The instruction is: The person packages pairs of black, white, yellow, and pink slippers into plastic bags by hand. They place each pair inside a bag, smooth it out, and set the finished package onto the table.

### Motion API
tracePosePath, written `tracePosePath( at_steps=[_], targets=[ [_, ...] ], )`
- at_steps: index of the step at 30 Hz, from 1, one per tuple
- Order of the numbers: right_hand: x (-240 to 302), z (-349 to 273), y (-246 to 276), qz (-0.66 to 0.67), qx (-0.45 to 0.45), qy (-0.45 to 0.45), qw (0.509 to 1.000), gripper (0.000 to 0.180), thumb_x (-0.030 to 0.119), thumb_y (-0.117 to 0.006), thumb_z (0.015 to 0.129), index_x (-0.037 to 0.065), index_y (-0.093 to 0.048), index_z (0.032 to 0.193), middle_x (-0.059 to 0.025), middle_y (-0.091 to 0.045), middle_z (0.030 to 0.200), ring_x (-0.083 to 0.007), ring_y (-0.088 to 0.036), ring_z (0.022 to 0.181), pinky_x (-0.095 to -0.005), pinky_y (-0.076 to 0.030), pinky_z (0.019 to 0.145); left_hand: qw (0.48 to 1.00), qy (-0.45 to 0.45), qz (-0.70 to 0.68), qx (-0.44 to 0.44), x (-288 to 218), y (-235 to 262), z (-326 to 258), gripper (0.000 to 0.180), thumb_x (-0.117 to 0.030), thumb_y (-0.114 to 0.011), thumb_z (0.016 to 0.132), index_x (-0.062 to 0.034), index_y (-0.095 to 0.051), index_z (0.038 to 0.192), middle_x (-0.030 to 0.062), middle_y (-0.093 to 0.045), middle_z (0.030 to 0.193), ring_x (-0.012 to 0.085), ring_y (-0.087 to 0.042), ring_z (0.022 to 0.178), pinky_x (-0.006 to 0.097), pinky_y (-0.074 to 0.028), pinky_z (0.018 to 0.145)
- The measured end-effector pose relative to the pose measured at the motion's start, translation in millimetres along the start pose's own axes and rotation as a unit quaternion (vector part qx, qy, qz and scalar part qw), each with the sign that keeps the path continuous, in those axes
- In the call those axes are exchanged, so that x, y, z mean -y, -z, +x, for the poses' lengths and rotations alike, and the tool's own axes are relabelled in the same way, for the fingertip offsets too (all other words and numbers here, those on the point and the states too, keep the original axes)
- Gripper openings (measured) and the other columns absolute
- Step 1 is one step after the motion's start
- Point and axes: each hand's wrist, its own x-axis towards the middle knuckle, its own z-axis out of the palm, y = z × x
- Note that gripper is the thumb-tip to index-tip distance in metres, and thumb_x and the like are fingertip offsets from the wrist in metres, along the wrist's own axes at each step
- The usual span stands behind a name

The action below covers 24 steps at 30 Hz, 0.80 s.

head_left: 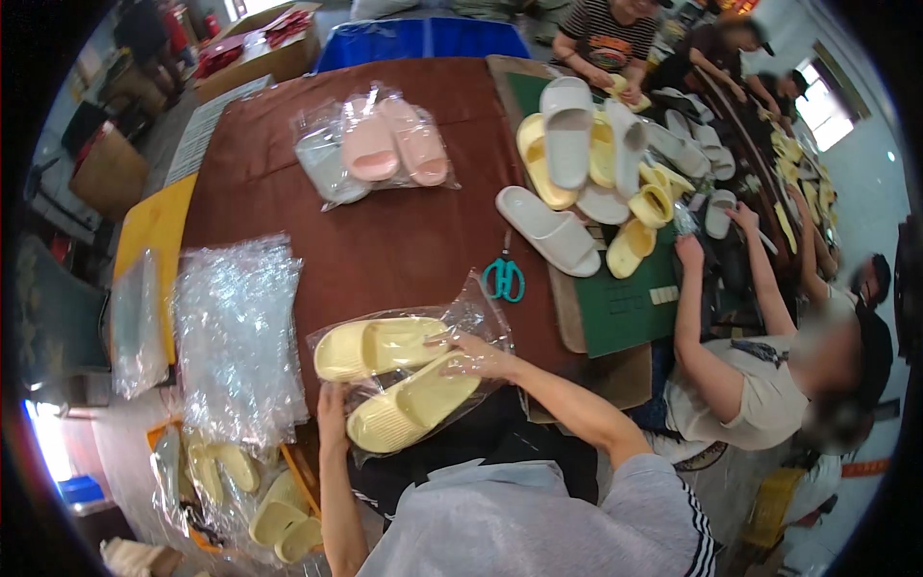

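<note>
A pair of pale yellow slippers lies inside a clear plastic bag at the near edge of the brown table, side by side with their toes to the left. My right hand grips the slippers' heel ends at the bag's right side, fingers partly under the film. Around the bag's lower left edge, by the slipper toes, my left hand is closed; some of its fingers are hidden. Teal-handled scissors rest just beyond my right hand. To the left is a stack of clear bags.
Bagged pink slippers and a bagged greyish pair sit farther back. White and yellow slippers pile on a green mat at right, where a co-worker reaches in. Bagged yellow slippers lie low at left.
</note>
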Motion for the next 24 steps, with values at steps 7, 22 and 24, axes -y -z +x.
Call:
tracePosePath(
  at_steps=[7,22,24],
  targets=[
    [29,-62,7,0.027,-0.107,0.061,0.992,0.043,0.010,-0.078,0.076,0.013,-0.068,0.117,-0.0092,-0.057,0.127,-0.0258,-0.051,0.121,-0.0376,-0.040,0.106,0.995,-0.064,0.059,-0.051,-13,-5,11,0.025,-0.022,-0.049,0.104,-0.0027,-0.063,0.096,-0.0042,-0.055,0.083,0.0064,-0.046,0.077,0.024,-0.038,0.068],
    [-70,-207,147,0.149,-0.731,0.009,0.665,0.043,0.018,-0.057,0.099,-0.002,-0.049,0.136,-0.0137,-0.053,0.133,-0.0249,-0.053,0.118,-0.0360,-0.044,0.101,0.907,-0.268,0.079,-0.315,-142,37,-10,0.029,-0.022,-0.043,0.105,-0.0032,-0.063,0.097,-0.0050,-0.042,0.066,0.0017,-0.035,0.051,0.021,-0.026,0.043],
    [-107,-175,149,0.081,-0.758,-0.054,0.645,0.045,0.019,-0.057,0.097,-0.005,-0.050,0.135,-0.0163,-0.053,0.135,-0.0268,-0.053,0.119,-0.0375,-0.042,0.102,0.876,-0.285,0.069,-0.384,-154,67,-4,0.030,-0.024,-0.043,0.105,-0.0038,-0.064,0.097,-0.0044,-0.043,0.068,0.0027,-0.036,0.053,0.022,-0.027,0.043]
  ],
)
